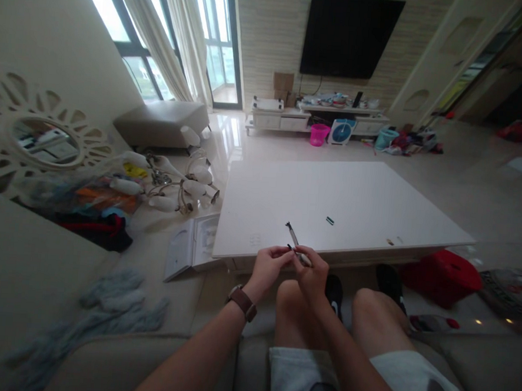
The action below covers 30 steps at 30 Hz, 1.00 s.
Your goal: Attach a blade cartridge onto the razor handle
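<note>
My left hand [269,268], with a brown watch on its wrist, and my right hand [311,273] meet over my knees, just before the near edge of a low white table [375,202]. Both pinch a thin pen-like tool [293,235] whose dark tip points up and away. The right hand grips its lower end; the left hand's fingertips close on it from the left. A small dark cap-like piece [329,220] lies on the table beyond the hands. I sit on a beige sofa with bare knees.
A chandelier with white glass shades [180,181] lies on the floor left of the table, beside an open booklet [191,244]. A red box [442,276] sits at right. A TV [350,36], a cabinet and a pink bucket [318,134] stand at the far wall.
</note>
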Motion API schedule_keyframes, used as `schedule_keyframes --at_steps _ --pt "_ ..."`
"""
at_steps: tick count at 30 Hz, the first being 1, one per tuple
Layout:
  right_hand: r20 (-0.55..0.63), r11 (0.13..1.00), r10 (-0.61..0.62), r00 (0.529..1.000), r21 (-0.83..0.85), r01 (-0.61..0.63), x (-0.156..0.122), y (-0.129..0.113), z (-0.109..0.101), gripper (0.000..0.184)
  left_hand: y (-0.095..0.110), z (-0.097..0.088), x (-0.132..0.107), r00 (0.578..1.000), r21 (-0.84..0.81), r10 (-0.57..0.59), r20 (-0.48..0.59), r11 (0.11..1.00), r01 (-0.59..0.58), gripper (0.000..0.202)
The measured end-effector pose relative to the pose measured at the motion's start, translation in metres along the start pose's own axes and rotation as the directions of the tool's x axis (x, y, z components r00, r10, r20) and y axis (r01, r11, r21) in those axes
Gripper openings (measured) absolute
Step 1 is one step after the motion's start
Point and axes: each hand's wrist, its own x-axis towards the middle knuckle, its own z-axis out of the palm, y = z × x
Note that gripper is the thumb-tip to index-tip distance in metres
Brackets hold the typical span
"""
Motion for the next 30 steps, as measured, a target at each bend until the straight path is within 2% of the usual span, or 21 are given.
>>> schedule_keyframes --at_steps 3,6,8,10,12,14,20,25,28,30 --pt "0.087 0.989 -0.136 0.987 -0.039 0.140 0.000 -0.003 -0.005 0.020 0.001 0.001 -0.002 1.000 -0.026 -0.003 -0.001 1.000 0.003 0.036" --pt "0.163 0.987 -0.146 0.976 -0.041 0.154 0.002 -0.009 -0.005 0.023 0.004 0.000 -0.001 0.999 -0.050 0.033 -0.033 0.998 -0.035 0.034" --pt "0.153 0.997 -0.067 0.986 -0.012 0.070 0.003 -0.011 -0.001 0.023 0.006 -0.002 0.002 0.997 -0.093 0.054 -0.061 0.994 -0.059 0.033" --pt "0.081 0.996 0.060 0.995 0.054 -0.065 0.005 -0.012 0.006 0.026 0.007 -0.005 0.005 0.993 -0.138 0.067 -0.095 0.987 -0.080 0.033" --pt "0.036 0.971 0.189 0.981 0.140 -0.193 0.006 -0.010 0.015 0.030 0.007 -0.007 0.008 0.989 -0.167 0.069 -0.130 0.982 -0.090 0.032" --pt "0.048 0.941 0.270 0.962 0.197 -0.274 0.009 -0.006 0.023 0.033 0.007 -0.009 0.010 0.983 -0.180 0.069 -0.168 0.979 -0.099 0.030" --pt "0.141 0.931 0.288 0.947 0.191 -0.312 0.025 0.012 0.032 0.035 0.011 -0.011 0.012 0.970 -0.162 0.069 -0.233 0.981 -0.109 0.025" --pt "0.210 0.954 0.224 0.951 0.150 -0.258 0.057 0.008 0.015 0.044 0.016 -0.012 0.012 0.962 -0.146 0.036 -0.270 0.986 -0.078 0.022" --pt "0.278 0.977 0.161 0.947 0.094 -0.193 0.086 -0.006 -0.007 0.043 0.018 -0.012 0.011 0.965 -0.142 0.005 -0.264 0.989 -0.044 0.020" --pt "0.301 0.994 0.109 0.947 -0.014 -0.110 0.106 -0.011 -0.024 0.041 0.018 -0.013 0.011 0.969 -0.133 -0.009 -0.246 0.991 -0.024 0.019"
